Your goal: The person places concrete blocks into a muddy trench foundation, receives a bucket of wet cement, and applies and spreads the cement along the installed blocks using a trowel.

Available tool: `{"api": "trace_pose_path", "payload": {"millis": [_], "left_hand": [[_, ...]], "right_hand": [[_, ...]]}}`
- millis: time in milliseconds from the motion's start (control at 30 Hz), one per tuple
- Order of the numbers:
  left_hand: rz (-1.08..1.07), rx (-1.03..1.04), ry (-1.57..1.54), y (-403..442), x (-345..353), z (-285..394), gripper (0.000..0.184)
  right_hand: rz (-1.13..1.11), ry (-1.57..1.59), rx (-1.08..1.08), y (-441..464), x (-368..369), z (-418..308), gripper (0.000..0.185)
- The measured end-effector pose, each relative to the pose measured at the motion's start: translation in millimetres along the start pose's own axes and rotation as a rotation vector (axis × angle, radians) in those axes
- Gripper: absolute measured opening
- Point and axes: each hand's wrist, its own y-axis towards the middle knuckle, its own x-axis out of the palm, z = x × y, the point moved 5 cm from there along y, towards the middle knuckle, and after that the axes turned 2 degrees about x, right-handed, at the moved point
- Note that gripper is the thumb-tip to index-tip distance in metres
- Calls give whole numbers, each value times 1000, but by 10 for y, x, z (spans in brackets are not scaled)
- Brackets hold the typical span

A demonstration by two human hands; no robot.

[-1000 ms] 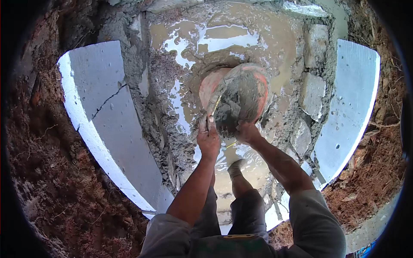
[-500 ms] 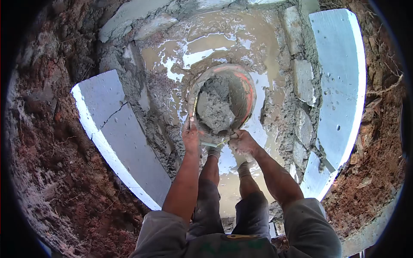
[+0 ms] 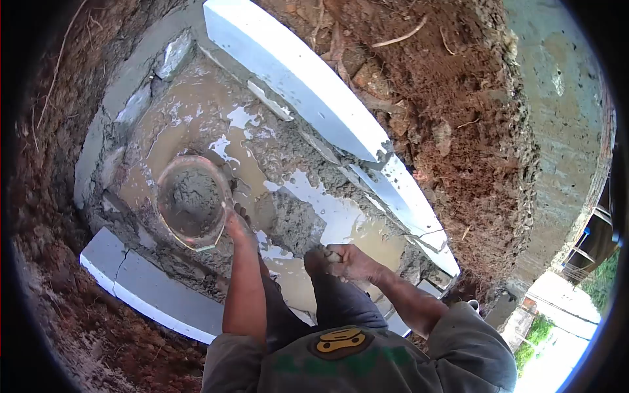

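A round, mud-smeared bucket [image 3: 171, 230] with an orange-tinted rim stands to the left over the muddy floor. Grey mortar [image 3: 190, 196] lies inside it. A thin handle with a pale grip [image 3: 205, 248] hangs along its near side. My left hand [image 3: 237, 226] is closed on the right edge of the bucket. Well apart from it, my right hand [image 3: 350, 263] is curled closed in front of my right knee. Its fingers look smeared with grey mud, and whatever is inside them cannot be made out.
Curved pale concrete slabs [image 3: 295, 69] line the upper right, and a cracked one [image 3: 154, 278] lies lower left. Puddled brown water [image 3: 282, 262] and wet mortar cover the pit floor. Red earth walls [image 3: 458, 131] with roots surround it. A concrete ledge [image 3: 557, 118] runs along the right.
My view has turned to the right. The bucket now sits further left, with my left hand still at its rim. My right hand has left the bucket and come back toward my knee.
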Motion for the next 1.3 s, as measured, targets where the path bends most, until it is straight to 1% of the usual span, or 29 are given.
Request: {"api": "trace_pose_path", "payload": {"millis": [33, 67, 100, 167, 200, 233, 267, 300, 400, 467, 500, 533, 567, 633, 667, 700, 800, 833, 933, 967, 1033, 1133, 1200, 1233, 1300], "left_hand": [[-68, -40, -15, -165, 419, -269, 67], [-71, -168, 22, -305, 806, -512, 72], [-68, -293, 59, -440, 1159, -756, 77], [-182, -384, 53, -647, 1786, -1209, 85], [-101, -428, 21, -545, 1940, -1562, 72], [-148, -432, -49, -517, 2142, -1812, 75], [-138, -413, -67, -536, 2355, -1915, 76], [-130, -393, -84, -556, 2581, -1960, 76], [-136, -356, -143, -648, 2994, -1973, 77], [-196, -357, -229, -686, 3140, -2056, 77], [-261, -357, -293, -617, 3249, -2040, 77], [-276, -345, -328, -595, 3289, -2056, 76], [-290, -334, -363, -578, 3329, -2069, 76], [-234, -251, -265, -695, 3262, -2108, 78], [-249, -261, -267, -740, 3306, -2057, 79], [-264, -271, -269, -790, 3353, -1999, 80], [-248, -289, -325, -830, 3384, -1966, 81], [-229, -286, -365, -810, 3376, -1990, 80], [-137, -290, -273, -803, 3331, -1994, 76], [-137, -292, -288, -823, 3348, -1981, 75], [-138, -289, -321, -834, 3388, -1920, 73], [-207, -196, -328, -684, 3345, -2001, 71], [-124, -218, -310, -731, 3337, -1982, 71], [-103, -230, -317, -775, 3361, -1935, 72], [-94, -252, -350, -763, 3358, -1953, 72]], "right_hand": [[-1, 134, -46, -216, -168, 368, 10], [55, 188, -12, -517, -343, 566, 8], [106, 241, 22, -785, -498, 701, 7], [265, 335, 29, -1243, -781, 783, 9], [330, 347, 36, -1371, -906, 764, 10], [392, 359, 52, -1493, -1026, 757, 10], [453, 369, 67, -1588, -1157, 747, 11], [503, 285, 96, -1598, -1287, 670, 15], [557, 359, -94, -1230, -1674, 588, 18], [626, 210, -111, -993, -1889, 381, 26], [661, 188, -125, -907, -1914, 405, 30], [689, 169, -130, -830, -1896, 499, 34], [693, 233, -169, -764, -1854, 646, 39], [740, 238, -189, -817, -1720, 735, 26], [770, 235, -214, -846, -1706, 751, 21], [754, 226, -222, -836, -1682, 840, 23], [653, 281, -147, -866, -1685, 955, 34], [620, 338, -167, -884, -1702, 912, 27], [456, 414, -206, -706, -1854, 849, 21], [393, 505, -233, -647, -1911, 769, 20], [440, 413, -239, -602, -1978, 774, 20], [527, 316, -206, -677, -1923, 965, 22], [618, 216, -188, -933, -1831, 1048, 23], [568, 311, -156, -1021, -1778, 1088, 26], [508, 328, -147, -997, -1797, 1065, 27]]}}
